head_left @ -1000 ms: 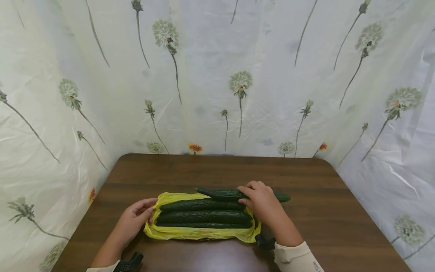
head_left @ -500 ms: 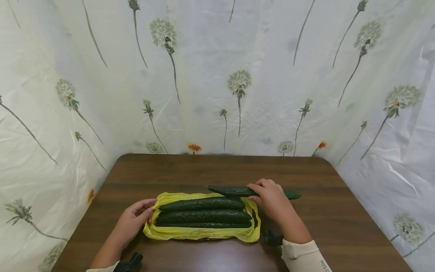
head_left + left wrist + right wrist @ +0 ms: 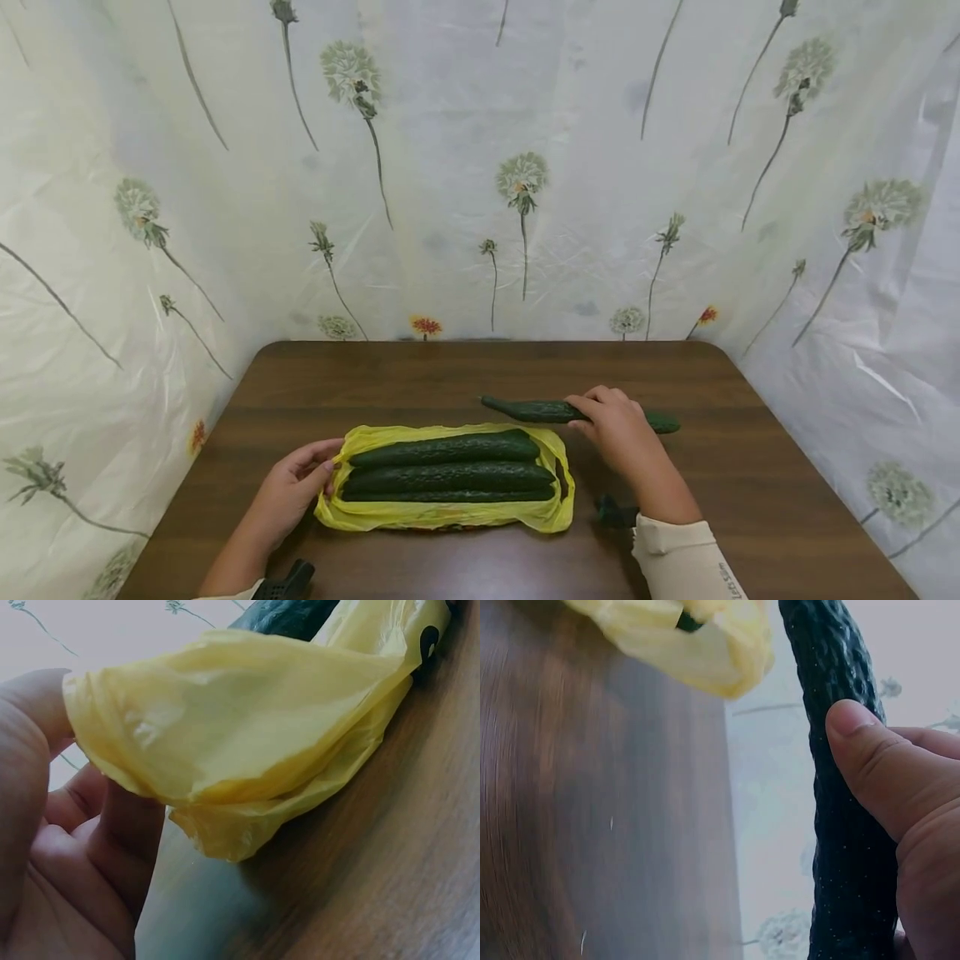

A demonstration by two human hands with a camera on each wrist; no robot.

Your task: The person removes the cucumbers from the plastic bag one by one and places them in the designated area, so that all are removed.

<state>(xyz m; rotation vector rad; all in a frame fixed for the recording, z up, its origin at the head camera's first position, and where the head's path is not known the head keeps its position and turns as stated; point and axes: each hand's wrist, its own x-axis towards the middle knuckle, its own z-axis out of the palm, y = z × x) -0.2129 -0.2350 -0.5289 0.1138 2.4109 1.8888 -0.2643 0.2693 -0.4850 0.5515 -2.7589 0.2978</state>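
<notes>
Head view: we note the right hand (image 3: 618, 429) grasping a cucumber (image 3: 536, 410). Left hand (image 3: 288, 492) pinches the yellow plastic bag (image 3: 442, 514) at left.

Cucumbers (image 3: 450, 477) in bag (image 3: 442, 517), bag on table (image 3: 375, 379), single cucumber (image 3: 536, 410) behind, rightward

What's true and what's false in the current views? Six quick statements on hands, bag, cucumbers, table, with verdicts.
1. The right hand grips a cucumber. True.
2. The left hand holds one end of the yellow bag. True.
3. The gripped cucumber lies inside the yellow bag. False: it is outside, past the bag's far edge.
4. The yellow bag is closed over its contents. False: its top is open, and more cucumbers show inside.
5. The yellow bag rests on a brown table. True.
6. Both hands wear gloves. False: both are bare.
</notes>
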